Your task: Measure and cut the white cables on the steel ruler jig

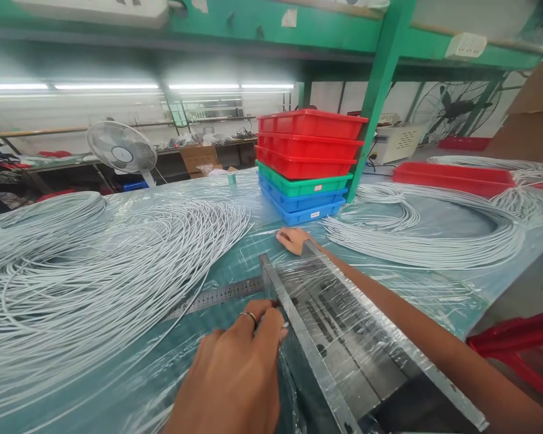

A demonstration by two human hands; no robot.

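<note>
Presently, left hand [235, 367] grips the near edge and right hand [293, 240] clasps the far end of a plastic-wrapped metal channel [344, 325] on the bench; slick film risks slippage onto white cable coils [95, 271].

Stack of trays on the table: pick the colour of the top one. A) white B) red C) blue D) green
B: the stack of trays has red ones on top, then one green, with blue at the bottom, standing on the table beyond the hands.
</note>
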